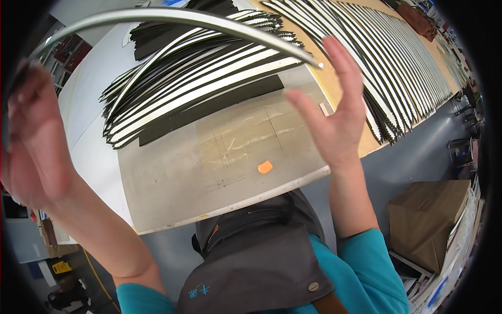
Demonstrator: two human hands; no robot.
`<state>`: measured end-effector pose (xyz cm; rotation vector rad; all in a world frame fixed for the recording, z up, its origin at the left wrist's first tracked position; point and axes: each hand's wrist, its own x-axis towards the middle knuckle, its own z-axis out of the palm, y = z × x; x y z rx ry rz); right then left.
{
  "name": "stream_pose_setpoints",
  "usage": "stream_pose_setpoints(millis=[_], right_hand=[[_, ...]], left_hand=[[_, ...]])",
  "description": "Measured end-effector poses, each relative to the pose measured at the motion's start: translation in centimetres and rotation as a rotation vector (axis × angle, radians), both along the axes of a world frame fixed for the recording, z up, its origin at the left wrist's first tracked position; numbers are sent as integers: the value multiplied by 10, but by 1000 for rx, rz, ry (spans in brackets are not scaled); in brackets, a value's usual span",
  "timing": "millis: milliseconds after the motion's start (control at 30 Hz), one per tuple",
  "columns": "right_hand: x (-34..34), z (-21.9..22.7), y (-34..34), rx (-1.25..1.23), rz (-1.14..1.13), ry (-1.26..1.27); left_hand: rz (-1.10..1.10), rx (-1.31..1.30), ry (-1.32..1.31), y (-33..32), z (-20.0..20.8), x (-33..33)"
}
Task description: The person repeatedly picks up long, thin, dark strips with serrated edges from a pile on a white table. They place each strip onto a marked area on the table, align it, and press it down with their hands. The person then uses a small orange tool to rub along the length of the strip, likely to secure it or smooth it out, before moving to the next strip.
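Observation:
A long, narrow grey-and-white flexible strip (157, 15) arches through the air above the table. Its left end runs to the fingertips of my left hand (39, 141), which is raised at the far left, blurred and partly lost in the dark rim; the fingers appear closed on the strip. Raised on the right, my right hand (342, 110) has its thumb and fingers spread, with nothing in them. The strip's loose right end hangs near those fingers, apart from them. Beyond lies a pile of black-and-white strips (204, 78), with a flat black strip (214, 110) along its near side.
The table carries a grey work mat (167, 172) with drawn lines and a small orange piece (265, 167). More striped strips (387, 68) lie in a long row on a tan board at right. A brown box (426, 220) stands on the floor to my right.

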<state>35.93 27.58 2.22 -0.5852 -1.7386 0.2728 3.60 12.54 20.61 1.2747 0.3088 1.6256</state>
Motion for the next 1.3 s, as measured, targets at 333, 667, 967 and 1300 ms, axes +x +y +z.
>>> stream_pose_setpoints(millis=[333,667,967,1300], right_hand=[[44,-56,-38,-330,153,-637],[49,-54,-40,-309,80,-742],[63,-54,-39,-383,40,-740],[59,-55,-41,-370,-12,-712]], left_hand=[[575,-603,-341,-118,-248,7],[530,-745,-158,-132,-243,-18],[570,-782,-143,-134,-241,-29],[1152,-1000,425,-158,-249,-57]])
